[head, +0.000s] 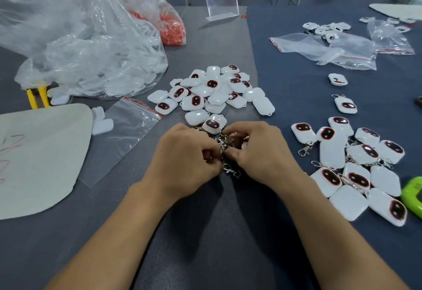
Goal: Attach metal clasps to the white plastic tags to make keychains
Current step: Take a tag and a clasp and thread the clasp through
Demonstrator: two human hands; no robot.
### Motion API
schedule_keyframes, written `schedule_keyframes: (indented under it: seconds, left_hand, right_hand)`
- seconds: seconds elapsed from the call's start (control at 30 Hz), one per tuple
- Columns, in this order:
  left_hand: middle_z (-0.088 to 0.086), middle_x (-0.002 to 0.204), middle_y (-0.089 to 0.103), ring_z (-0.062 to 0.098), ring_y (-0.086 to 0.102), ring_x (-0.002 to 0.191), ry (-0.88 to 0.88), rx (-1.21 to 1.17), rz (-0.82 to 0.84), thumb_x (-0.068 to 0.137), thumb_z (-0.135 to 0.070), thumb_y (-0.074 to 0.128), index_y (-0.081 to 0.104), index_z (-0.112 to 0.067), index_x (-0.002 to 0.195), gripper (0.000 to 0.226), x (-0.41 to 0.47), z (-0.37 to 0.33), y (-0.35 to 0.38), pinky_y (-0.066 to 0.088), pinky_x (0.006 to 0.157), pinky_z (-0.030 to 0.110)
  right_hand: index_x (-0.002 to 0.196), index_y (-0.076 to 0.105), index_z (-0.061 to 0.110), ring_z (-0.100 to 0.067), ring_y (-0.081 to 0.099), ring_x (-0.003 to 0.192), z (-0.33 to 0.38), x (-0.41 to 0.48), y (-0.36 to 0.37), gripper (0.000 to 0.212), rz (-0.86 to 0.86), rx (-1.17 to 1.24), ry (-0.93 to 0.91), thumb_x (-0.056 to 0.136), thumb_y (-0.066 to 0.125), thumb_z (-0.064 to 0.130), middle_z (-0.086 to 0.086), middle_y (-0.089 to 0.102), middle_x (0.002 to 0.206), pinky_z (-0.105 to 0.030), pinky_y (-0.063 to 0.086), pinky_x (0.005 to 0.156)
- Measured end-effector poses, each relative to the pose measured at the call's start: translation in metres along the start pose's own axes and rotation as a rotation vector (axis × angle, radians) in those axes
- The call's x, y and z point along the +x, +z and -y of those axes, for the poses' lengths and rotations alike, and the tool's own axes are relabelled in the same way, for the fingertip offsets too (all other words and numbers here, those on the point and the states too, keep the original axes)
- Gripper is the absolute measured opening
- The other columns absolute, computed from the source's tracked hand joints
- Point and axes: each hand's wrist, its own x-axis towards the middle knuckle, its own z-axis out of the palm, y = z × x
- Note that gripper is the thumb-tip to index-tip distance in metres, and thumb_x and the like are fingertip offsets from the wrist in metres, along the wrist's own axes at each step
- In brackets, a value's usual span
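L hand (182, 159), R hand (258, 152) both pinch clasps (229, 168) betw. them: prob. tiny, stiff, slick; grip at ring. Just beyond hands, tag (214, 124): prob. light, hold edges.

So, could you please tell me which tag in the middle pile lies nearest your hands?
The frontmost, face-up tag, beside the metal clasps; the others lie farther back.

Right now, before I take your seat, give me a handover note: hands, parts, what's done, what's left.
Hands: the left hand and right hand both pinch the tangle of clasps between them.
Parts: bare tags lie heaped just beyond the hands, with more in the big clear bag on the left.
Done: finished keychains are piled on the right.
Left: free one clasp, fit it to a tag, then work through the heap.
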Motion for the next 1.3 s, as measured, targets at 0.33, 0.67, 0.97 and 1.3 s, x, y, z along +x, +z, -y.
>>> schedule_keyframes:
  seconds: [0.33,0.67,0.97,1.3]
  left_hand:
    - [-0.014,0.053,0.048,0.009,0.043,0.057,-0.192,0.072,-0.179,0.064,-0.028,0.067,0.059,-0.027,0.057,0.010,0.000,0.011,-0.019,0.027,0.073,0.014]
    - [-0.010,0.056,0.057,0.013,0.052,0.054,0.094,0.092,-0.131,0.062,-0.012,0.072,0.066,-0.021,0.059,0.011,-0.004,0.001,-0.019,0.044,0.071,0.032]
    - [-0.008,0.055,0.058,0.015,0.052,0.054,-0.029,0.167,-0.198,0.061,-0.018,0.069,0.064,-0.021,0.057,0.008,-0.003,0.005,-0.027,0.038,0.075,0.030]
    - [-0.007,0.064,0.066,0.020,0.057,0.062,0.137,0.105,0.169,0.062,-0.033,0.072,0.077,-0.024,0.070,0.013,-0.004,-0.012,-0.004,0.040,0.073,0.028]
  right_hand:
    - [0.077,0.077,0.040,0.001,0.061,0.066,0.013,-0.020,-0.010,0.016,0.310,-0.108,-0.146,0.073,0.081,0.025,0.026,0.064,0.063,-0.012,0.045,0.055]
    - [0.086,0.081,0.037,-0.007,0.068,0.069,0.008,-0.015,-0.005,0.019,-0.186,0.119,-0.052,0.085,0.072,0.020,0.014,0.076,0.075,-0.023,0.054,0.067]
    - [0.100,0.078,0.044,0.002,0.063,0.072,0.013,-0.015,0.010,0.035,0.049,-0.007,-0.109,0.084,0.065,0.015,0.030,0.069,0.074,-0.015,0.050,0.070]
    - [0.068,0.077,0.018,-0.012,0.049,0.066,0.002,-0.010,-0.018,0.029,0.013,0.987,0.295,0.057,0.052,0.008,0.003,0.062,0.066,-0.023,0.036,0.057]
